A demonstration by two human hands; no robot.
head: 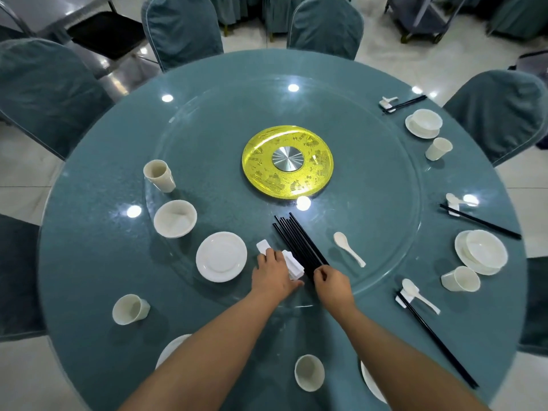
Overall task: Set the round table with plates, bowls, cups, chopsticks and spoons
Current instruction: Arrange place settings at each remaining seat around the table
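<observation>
A bundle of black chopsticks lies on the glass turntable. My right hand pinches their near ends. My left hand rests on a stack of white chopstick rests, fingers over them; whether it grips them I cannot tell. Another white rest lies just left. On the turntable also sit a white plate, a bowl, a stack of cups and a loose spoon.
Three set places with plate, bowl, cup, chopsticks and spoon line the right rim of the teal table. Near me stand cups and partly hidden plates. A yellow disc marks the centre. Teal chairs ring the table.
</observation>
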